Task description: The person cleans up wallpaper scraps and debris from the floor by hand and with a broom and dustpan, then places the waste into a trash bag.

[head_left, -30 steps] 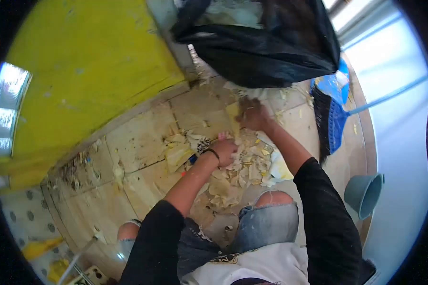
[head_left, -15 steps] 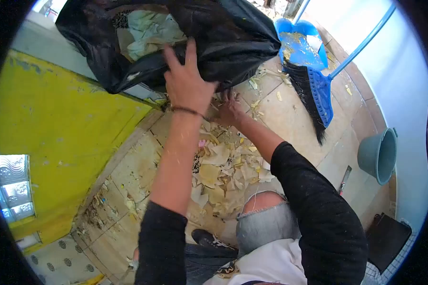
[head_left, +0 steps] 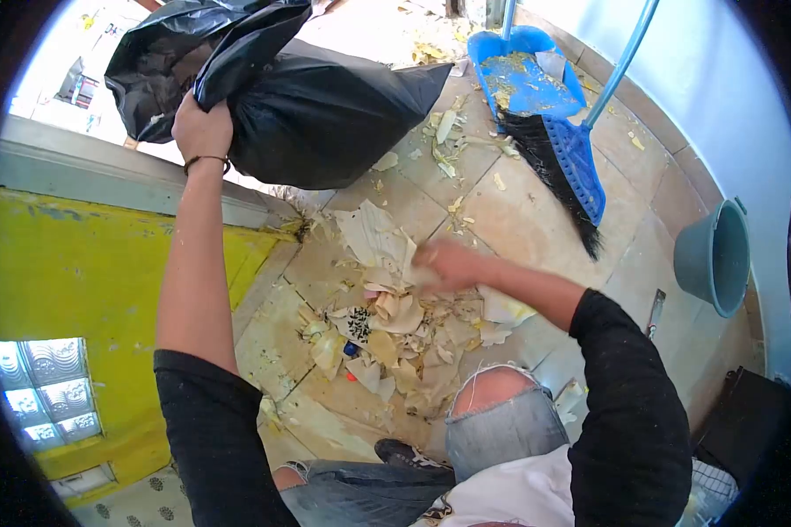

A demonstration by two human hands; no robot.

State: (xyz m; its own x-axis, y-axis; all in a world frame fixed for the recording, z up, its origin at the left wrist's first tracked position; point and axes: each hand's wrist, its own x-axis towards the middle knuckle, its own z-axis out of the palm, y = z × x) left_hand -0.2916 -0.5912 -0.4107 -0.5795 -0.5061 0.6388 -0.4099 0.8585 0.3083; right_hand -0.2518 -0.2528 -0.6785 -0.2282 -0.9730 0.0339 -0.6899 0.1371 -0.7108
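My left hand [head_left: 204, 133] is closed around the gathered rim of a black trash bag [head_left: 325, 114], whose mouth gapes toward the upper left. The bag's bulging body hangs over the floor beside the end of the yellow wall. Lower down, my right hand [head_left: 453, 265] is low over a heap of peeled, cream-coloured scraps [head_left: 400, 316]. Motion blurs its fingers, so whether it grips a scrap does not show. A large pale sheet [head_left: 371, 233] lies just left of that hand. Within the heap are a black-and-white patterned scrap [head_left: 358, 325] and a small blue object [head_left: 350, 349].
A blue dustpan [head_left: 527, 83] holding debris and a blue broom [head_left: 576, 171] rest at the upper right. To the right are a grey-green bucket [head_left: 712, 259], a scraper-like tool [head_left: 656, 312] and a black case [head_left: 740, 430]. The yellow wall [head_left: 123, 281] borders the left side.
My left hand has moved left and now grips the bag's rim. The bag's opening has turned away to the left. My right hand has come down from beside the bag to the scraps.
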